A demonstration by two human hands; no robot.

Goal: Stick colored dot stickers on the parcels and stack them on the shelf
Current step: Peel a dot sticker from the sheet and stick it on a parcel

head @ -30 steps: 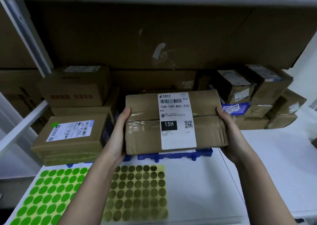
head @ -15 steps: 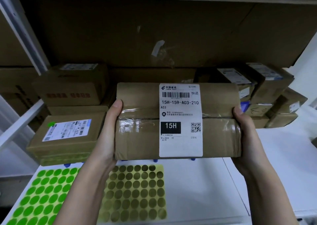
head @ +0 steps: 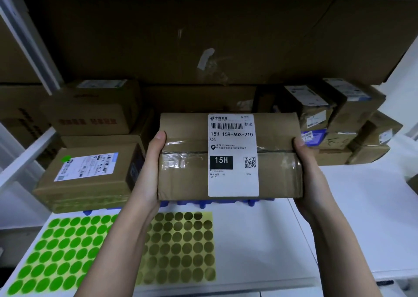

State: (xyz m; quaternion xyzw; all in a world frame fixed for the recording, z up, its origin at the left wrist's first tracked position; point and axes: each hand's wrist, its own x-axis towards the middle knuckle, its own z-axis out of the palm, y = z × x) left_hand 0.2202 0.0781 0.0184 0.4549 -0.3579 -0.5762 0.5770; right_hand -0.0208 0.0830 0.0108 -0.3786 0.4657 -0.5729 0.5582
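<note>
Head view, single frame. Parcel [head: 230, 155], brown, taped across the middle, white shipping label [head: 233, 155] face up, is held in the air between both hands above the back edge of the white bench [head: 260, 240], in front of the shelf stacks. Left hand [head: 148, 174] clasps the left end, thumb over the top face, fingers out of sight beneath. Right hand [head: 313, 172] clasps the right end the same way; only the thumb side shows. No coloured dot visible on its top face.

Green dot sheet [head: 61, 251] at the front-left corner of the bench; yellow-olive dot sheet [head: 181, 247] just beside it toward the middle. Stickered parcel [head: 88, 174] with a green dot at its label corner sits at the left, under other boxes.

Risks, as judged:
- Parcel goes to the shelf unstickered; top face looks bare, both hands are occupied.
- Wrong colour picked: two sheets lie side by side, and nothing visible says which fits "15H".
- Glossy tape under the thumbs; grip is at the ends only, so releasing one hand to peel a dot could tip or drop it.
- Setting it down on the sheets could crease or lift dots.
- Right-hand stack [head: 339, 124] looks uneven; a nudge could topple it.
</note>
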